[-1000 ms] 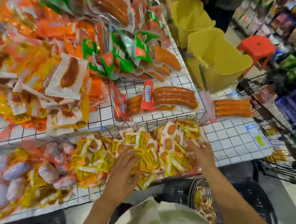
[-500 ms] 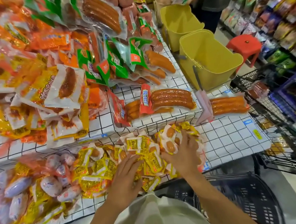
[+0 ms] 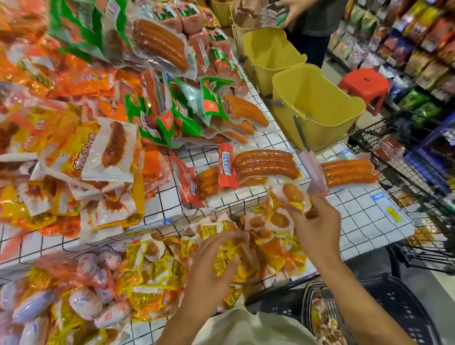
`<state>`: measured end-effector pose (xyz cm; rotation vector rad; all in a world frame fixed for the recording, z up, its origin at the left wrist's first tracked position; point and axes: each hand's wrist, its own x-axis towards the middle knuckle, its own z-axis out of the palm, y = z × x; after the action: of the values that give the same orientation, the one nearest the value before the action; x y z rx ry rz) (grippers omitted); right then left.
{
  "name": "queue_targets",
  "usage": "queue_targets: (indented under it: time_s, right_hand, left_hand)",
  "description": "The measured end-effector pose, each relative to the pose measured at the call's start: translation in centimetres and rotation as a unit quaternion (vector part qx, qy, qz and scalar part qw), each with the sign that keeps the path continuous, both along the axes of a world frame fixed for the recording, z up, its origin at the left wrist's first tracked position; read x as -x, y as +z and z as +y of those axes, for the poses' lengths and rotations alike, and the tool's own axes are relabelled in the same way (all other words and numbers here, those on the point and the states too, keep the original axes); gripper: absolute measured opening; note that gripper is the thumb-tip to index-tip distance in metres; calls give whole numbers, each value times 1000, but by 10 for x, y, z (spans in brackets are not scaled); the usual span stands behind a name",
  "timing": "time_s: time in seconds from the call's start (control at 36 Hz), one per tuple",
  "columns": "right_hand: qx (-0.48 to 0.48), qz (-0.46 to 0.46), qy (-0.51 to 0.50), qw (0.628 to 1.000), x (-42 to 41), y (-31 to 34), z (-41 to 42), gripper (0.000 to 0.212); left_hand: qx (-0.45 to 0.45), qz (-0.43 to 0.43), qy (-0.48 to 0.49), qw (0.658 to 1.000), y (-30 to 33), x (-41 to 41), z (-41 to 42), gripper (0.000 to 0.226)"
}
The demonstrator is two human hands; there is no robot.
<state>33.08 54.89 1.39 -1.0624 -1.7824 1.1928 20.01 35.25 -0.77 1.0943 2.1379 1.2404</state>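
**Small Sausage Packet Being Held Over the Pile**

A white gridded counter (image 3: 364, 212) is being used to carry the pile of yellow packets (image 3: 158, 271), which is lying along its near edge. A yellow bin (image 3: 313, 106) is being stood well behind the pile, to the right. The left hand (image 3: 208, 276) is being rested on the pile, fingers loosely spread. At the pile's right end, a small sausage packet (image 3: 293, 194) is being pinched by the right hand (image 3: 317, 227), raised just above the pile's far corner.

2 yellow bins (image 3: 319, 108) at table (image 3: 370, 211) edge; red stool (image 3: 364, 87) behind; black wire cart (image 3: 425, 189) at right
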Motion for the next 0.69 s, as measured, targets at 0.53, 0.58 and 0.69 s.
queue_targets:
  time_s: [0.53,0.58,0.69]
  right_hand:
    - [-17,-160,283,946,31,6,-60,15]
    - [-34,-187,328,925,31,8,-60,28]
    - [27,-178,379,908,24,8,-57,78]
  left_hand:
    - [-82,-678,66,728,-20,5,22,63]
    - [-77,-681,92,722,-20,5,21,79]
    - [-66,-657,161,734,-15,10,23,86]
